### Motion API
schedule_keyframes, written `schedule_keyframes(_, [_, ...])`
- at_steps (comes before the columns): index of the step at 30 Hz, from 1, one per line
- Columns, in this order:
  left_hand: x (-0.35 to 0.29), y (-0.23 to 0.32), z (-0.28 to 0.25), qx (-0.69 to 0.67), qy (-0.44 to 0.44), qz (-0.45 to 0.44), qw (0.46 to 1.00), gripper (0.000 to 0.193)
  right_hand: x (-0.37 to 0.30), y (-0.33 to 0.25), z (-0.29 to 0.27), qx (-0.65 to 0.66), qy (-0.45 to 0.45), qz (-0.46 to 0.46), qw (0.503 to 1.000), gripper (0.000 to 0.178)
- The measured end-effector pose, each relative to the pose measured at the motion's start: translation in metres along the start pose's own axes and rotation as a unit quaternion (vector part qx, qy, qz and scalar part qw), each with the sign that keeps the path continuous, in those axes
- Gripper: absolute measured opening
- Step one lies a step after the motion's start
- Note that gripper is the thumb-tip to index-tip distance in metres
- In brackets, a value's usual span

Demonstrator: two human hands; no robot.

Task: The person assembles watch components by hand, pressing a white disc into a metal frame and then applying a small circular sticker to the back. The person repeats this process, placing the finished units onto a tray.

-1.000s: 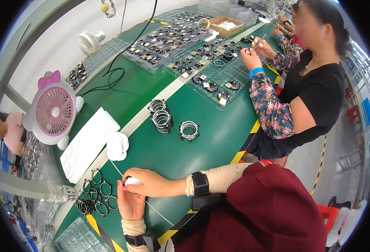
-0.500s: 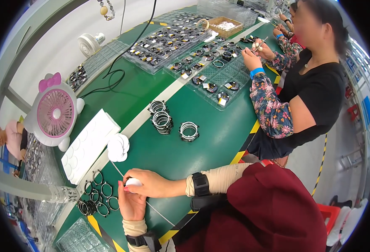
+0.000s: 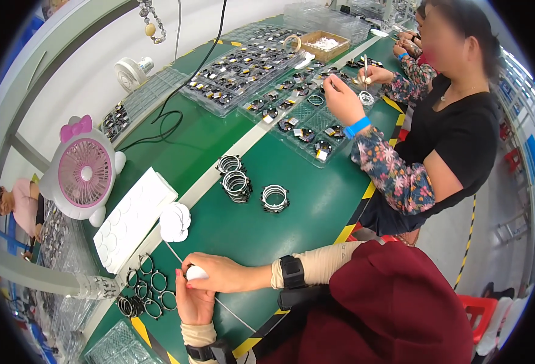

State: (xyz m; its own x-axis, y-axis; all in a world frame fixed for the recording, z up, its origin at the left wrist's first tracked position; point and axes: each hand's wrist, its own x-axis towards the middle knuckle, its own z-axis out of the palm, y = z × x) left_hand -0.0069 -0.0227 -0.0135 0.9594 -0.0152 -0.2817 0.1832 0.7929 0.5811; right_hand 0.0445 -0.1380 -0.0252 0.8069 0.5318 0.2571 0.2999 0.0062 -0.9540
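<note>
My left hand (image 3: pixel 196 304) and my right hand (image 3: pixel 224 273) meet above the near part of the green bench, both closed around a small white round disc (image 3: pixel 197 272). The disc shows between my fingers; part of it is hidden by my right hand. A stack of white round pieces (image 3: pixel 174 222) lies just beyond my hands, beside a white sheet with circular outlines (image 3: pixel 133 217). Left of my left hand, several loose black-and-silver rings (image 3: pixel 152 291) are spread out. Farther off stand stacked rings (image 3: pixel 236 185), with a smaller ring stack (image 3: pixel 274 199) to their right.
A pink-and-white fan (image 3: pixel 85 173) stands at the left, near a metal post. Clear trays (image 3: pixel 237 76) of small black parts fill the far bench. At the right, a co-worker's hands (image 3: pixel 347 100) work over a tray with a thin tool. An empty clear tray (image 3: pixel 119 346) sits lower left.
My hands stay together around the white disc, with only a slight shift in view. The co-worker's hands have moved apart, and their thin tool now points down at a ring.
</note>
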Motion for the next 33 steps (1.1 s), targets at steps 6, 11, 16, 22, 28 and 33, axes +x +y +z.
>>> schedule_keyframes(6, [0.000, 0.006, 0.004, 0.016, 0.002, 0.044, 0.999, 0.034, 0.004, -0.002, -0.002, 0.056, 0.008, -0.060, 0.997, 0.029])
schedule_keyframes(11, [-0.002, 0.003, 0.001, 0.006, -0.047, 0.009, 0.999, 0.030, 0.005, -0.012, -0.014, 0.053, -0.055, 0.091, 0.993, 0.029])
schedule_keyframes(16, [0.001, 0.003, 0.000, 0.006, -0.006, 0.017, 1.000, 0.029, 0.003, -0.002, -0.002, 0.040, -0.016, -0.009, 0.999, 0.027])
schedule_keyframes(22, [-0.001, 0.007, -0.001, -0.006, -0.016, 0.019, 1.000, 0.030, 0.005, -0.007, -0.009, 0.086, -0.032, 0.028, 0.995, 0.030])
schedule_keyframes(28, [0.002, -0.002, 0.000, 0.012, 0.005, 0.041, 0.999, 0.036, 0.004, 0.002, -0.004, 0.028, -0.029, 0.007, 0.999, 0.031])
schedule_keyframes(33, [0.000, 0.007, 0.003, 0.022, 0.025, 0.059, 0.998, 0.036, 0.002, -0.006, 0.002, 0.113, 0.010, -0.044, 0.993, 0.030])
